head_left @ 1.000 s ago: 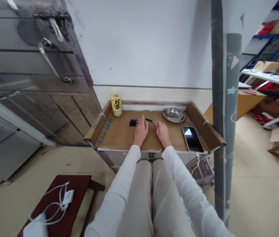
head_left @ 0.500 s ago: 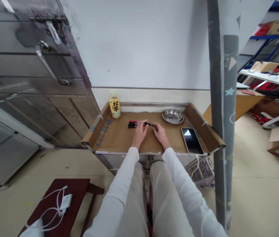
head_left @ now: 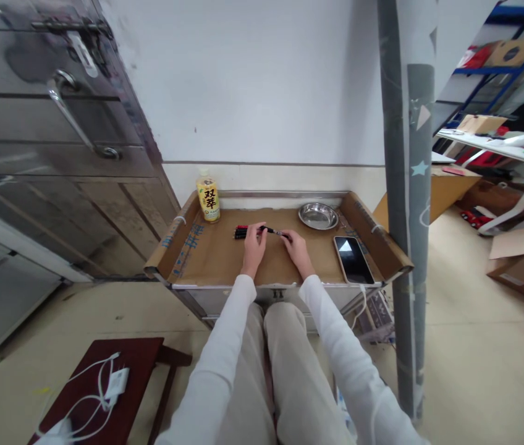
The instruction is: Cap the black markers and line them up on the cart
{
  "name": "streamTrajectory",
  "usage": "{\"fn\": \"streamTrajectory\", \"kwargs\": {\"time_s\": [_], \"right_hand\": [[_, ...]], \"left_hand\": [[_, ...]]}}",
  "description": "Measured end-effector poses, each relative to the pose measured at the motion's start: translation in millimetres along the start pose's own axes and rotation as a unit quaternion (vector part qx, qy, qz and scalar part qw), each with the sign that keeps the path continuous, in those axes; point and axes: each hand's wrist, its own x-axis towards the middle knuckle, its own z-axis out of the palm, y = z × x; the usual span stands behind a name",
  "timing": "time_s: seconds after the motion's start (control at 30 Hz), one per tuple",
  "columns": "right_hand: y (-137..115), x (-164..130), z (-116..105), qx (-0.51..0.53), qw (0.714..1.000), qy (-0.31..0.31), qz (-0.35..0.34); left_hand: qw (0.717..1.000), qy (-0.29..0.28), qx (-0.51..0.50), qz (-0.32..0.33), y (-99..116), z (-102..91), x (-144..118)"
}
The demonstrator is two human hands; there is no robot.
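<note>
I see both hands — left hand, right hand — pinching one black pen mid-counter, beside the pen pile. Steel bowl near the far-right corner holds nothing; a tea bottle stands far-left.

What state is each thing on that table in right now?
Pen: held at its ends by left hand and right hand.
Pens: lying bunched.
Bottle: upright, capped.
Steel bowl: upright, empty.
Phone: face up, screen lit.

Slim black pen level between both hands, above cardboard
</note>
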Motion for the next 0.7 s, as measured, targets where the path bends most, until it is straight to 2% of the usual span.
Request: {"fn": "streamTrajectory", "kwargs": {"time_s": [0.4, 0.7], "right_hand": [[-0.7, 1.3, -1.8, -0.015, 1.000, 0.026, 0.001], [-2.4, 1.0, -2.2, 0.019, 1.000, 0.010, 0.006]], "left_hand": [[0.999, 0.028, -0.032, -0.025, -1.6, -0.1, 0.3], [0.999, 0.030, -0.024, -0.033, -1.5, 0.0, 0.4]]}}
